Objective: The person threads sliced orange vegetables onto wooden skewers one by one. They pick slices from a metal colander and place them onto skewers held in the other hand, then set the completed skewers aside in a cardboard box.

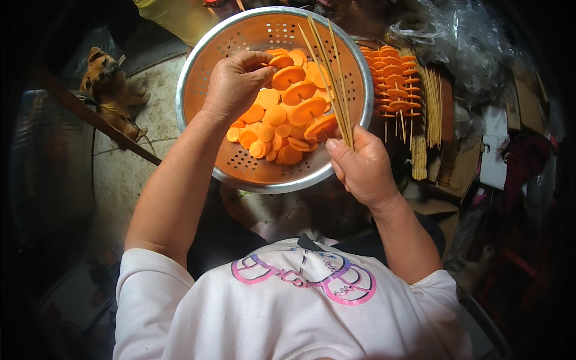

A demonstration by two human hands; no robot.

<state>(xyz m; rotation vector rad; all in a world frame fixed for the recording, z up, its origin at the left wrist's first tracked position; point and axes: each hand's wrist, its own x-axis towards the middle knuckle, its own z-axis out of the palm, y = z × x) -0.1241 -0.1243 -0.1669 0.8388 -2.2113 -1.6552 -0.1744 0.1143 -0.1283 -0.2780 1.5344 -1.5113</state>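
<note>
In my right hand (366, 164) is a small bunch of bare bamboo skewers (334, 81), fanned upward. The same hand holds the lower end of another skewer that slants up to the left, threaded with several spaced round carrot slices (308, 111). At its far end, the thumb and fingers of my left hand (240, 81) pinch the topmost carrot slice (281, 61); the skewer's tip is hidden there. Beneath both hands, a perforated metal colander (198, 85) holds a heap of loose carrot slices (270, 121).
Filled carrot skewers (393, 83) lie right of the colander, beside bundles of bare skewers (432, 105) and cardboard (450, 175). Clear plastic bags (468, 45) are heaped at upper right. A tethered dog (108, 85) is on the tiled floor (157, 99) at left. A yellowish container (180, 20) stands behind.
</note>
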